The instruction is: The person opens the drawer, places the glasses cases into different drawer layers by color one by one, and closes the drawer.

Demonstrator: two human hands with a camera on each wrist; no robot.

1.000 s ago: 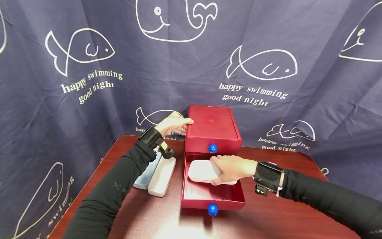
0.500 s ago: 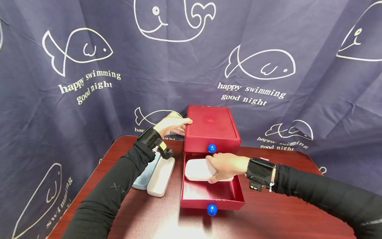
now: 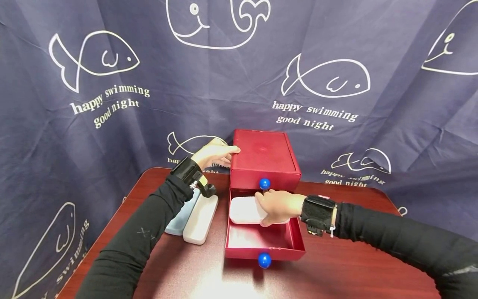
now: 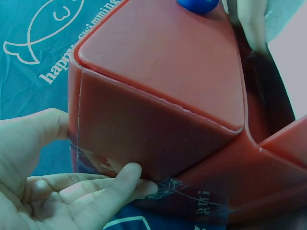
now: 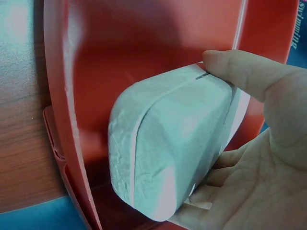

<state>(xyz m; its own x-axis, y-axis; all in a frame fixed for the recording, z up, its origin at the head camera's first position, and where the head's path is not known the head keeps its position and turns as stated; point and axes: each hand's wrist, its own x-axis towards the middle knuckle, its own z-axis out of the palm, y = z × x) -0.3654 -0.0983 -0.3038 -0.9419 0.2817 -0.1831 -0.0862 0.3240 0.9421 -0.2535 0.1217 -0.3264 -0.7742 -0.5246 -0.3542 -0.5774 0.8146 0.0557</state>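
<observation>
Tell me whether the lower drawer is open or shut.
Open. The lower drawer is pulled out from the red box, and the right hand holds a white case inside it.

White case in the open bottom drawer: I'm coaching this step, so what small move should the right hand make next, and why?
Probably lower it flat and let go. The right hand grips the white case inside the open lower drawer, held tilted above the floor in the right wrist view, while the left hand braces the red box.

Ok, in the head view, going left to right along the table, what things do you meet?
Light blue case → white case → red drawer box, its open lower drawer holding the white case gripped by the right hand.
</observation>
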